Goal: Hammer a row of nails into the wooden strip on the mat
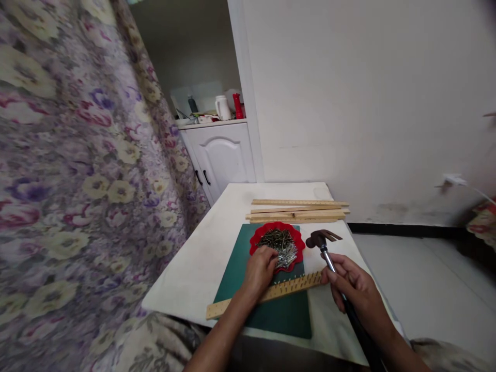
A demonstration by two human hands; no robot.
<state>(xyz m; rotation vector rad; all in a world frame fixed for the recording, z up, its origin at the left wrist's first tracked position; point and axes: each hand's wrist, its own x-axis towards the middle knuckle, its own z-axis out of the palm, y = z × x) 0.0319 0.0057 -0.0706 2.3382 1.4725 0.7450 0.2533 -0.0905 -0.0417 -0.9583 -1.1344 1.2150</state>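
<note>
My left hand [260, 271] reaches into a red scalloped dish [276, 245] full of nails, fingers curled down among them. My right hand [354, 287] is wrapped round the handle of a claw hammer [322, 242], whose dark head hangs just right of the dish. In front of both hands a wooden strip [271, 293] lies slanted on a dark green mat [282, 312], with a row of nails standing along its right part.
Several more wooden strips [298, 211] lie stacked at the far edge of the white table [194, 268]. A flowered curtain [77, 181] hangs close on the left. A white wall stands behind, and a white cabinet [220, 155] with a jug and bottles.
</note>
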